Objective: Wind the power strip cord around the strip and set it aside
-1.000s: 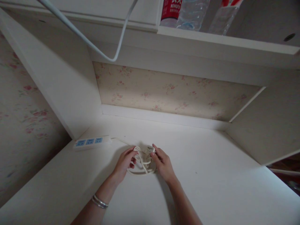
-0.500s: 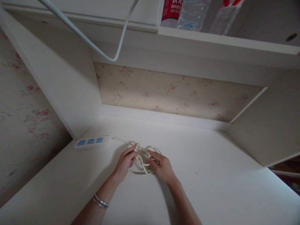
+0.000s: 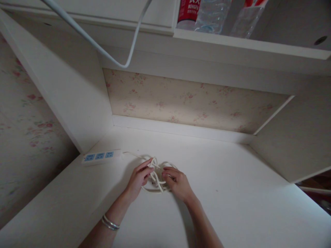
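A white power cord [image 3: 156,179] lies in a loose tangle of loops on the white desktop. From its left side the cord runs to a power strip [image 3: 102,156] with blue socket faces. My left hand [image 3: 139,177], a silver bracelet on its wrist, pinches a strand at the left of the tangle. On the right side, my right hand [image 3: 178,181] has thumb and fingers drawn together at the loops. What lies between those fingertips is too small to make out.
White side panels [image 3: 74,93] and a shelf [image 3: 248,44] enclose the desk [image 3: 227,206]. Clear plastic bottles [image 3: 213,17] and a red-labelled bottle [image 3: 188,13] stand on the shelf. A pale cable [image 3: 88,36] hangs down in front.
My right fingers have shifted slightly at the loops, and the light cord part seen between them before no longer shows there. My left hand stays almost in place.
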A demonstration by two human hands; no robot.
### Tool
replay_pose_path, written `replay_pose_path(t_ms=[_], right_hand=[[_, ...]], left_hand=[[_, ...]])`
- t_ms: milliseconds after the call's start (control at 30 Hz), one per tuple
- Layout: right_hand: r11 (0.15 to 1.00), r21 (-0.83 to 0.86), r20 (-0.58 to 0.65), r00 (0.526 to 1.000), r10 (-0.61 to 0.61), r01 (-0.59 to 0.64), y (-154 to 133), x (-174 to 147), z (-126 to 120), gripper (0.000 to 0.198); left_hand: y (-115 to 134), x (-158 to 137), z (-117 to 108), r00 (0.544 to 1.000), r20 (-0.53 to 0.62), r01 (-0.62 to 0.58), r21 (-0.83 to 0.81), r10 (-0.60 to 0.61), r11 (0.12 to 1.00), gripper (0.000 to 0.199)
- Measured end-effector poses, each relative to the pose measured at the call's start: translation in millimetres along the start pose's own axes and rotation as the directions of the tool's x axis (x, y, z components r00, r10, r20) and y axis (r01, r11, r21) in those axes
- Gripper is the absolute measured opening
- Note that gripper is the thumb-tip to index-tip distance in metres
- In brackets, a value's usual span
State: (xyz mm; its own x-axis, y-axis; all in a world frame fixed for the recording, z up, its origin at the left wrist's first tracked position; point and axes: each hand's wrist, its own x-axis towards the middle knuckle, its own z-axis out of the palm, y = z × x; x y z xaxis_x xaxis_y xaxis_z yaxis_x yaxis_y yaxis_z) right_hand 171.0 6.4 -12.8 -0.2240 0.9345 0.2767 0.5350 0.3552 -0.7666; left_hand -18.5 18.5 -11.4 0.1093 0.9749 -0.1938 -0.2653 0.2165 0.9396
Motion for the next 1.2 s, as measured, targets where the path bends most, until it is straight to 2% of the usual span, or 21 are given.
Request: replay_pose_path(t_ms=[133,233,400,567,733,1000,1100,1200], right_hand=[[0.995,0.053,0.001,0.997,0.079,-0.079,3.2,-1.7,1.2,0.031],[0.986,0.086,0.009,0.990,0.143,-0.143,3.9,-2.6,0.6,0.041],[0.985,0.099,0.110,0.985,0.133,-0.144,-2.5,-2.0,-3.6,0.031],[0.982,0.151,0.111,0.989,0.094,-0.110,-5.9,-1.9,-4.6,0.036],[0.998,0.040,0.087,0.996,0.038,-0.041,-5.7,-2.2,-4.2,0.040],[0.994,0.008,0.056,0.992,0.111,-0.112,-0.6,-2.2,1.3,0.037],[0.994,-0.096,0.030,0.998,0.055,-0.052,-2.0,-2.1,1.5,0.032],[0.983,-0.179,0.024,0.999,-0.030,0.034,-5.4,-2.1,1.0,0.023]], left_hand=[[1.3,-0.7,0.4,0.999,-0.026,-0.034,0.051,0.036,0.998,0.067],[1.5,-0.6,0.2,0.995,-0.050,-0.081,0.081,0.085,0.993,0.059],[1.6,-0.6,-0.6,0.992,-0.022,-0.118,0.080,0.120,0.990,0.053],[2.0,-2.9,0.9,0.987,0.033,-0.161,0.029,0.160,0.987,0.056],[2.2,-4.8,1.2,0.987,0.064,-0.145,-0.079,0.150,0.986,0.065],[1.7,0.9,-3.4,0.973,-0.026,-0.232,-0.039,0.231,0.972,0.035],[0.8,3.0,-5.6,0.972,-0.034,-0.236,-0.057,0.234,0.970,0.032],[1.8,1.6,-7.5,0.976,-0.022,-0.217,-0.076,0.216,0.973,0.039]])
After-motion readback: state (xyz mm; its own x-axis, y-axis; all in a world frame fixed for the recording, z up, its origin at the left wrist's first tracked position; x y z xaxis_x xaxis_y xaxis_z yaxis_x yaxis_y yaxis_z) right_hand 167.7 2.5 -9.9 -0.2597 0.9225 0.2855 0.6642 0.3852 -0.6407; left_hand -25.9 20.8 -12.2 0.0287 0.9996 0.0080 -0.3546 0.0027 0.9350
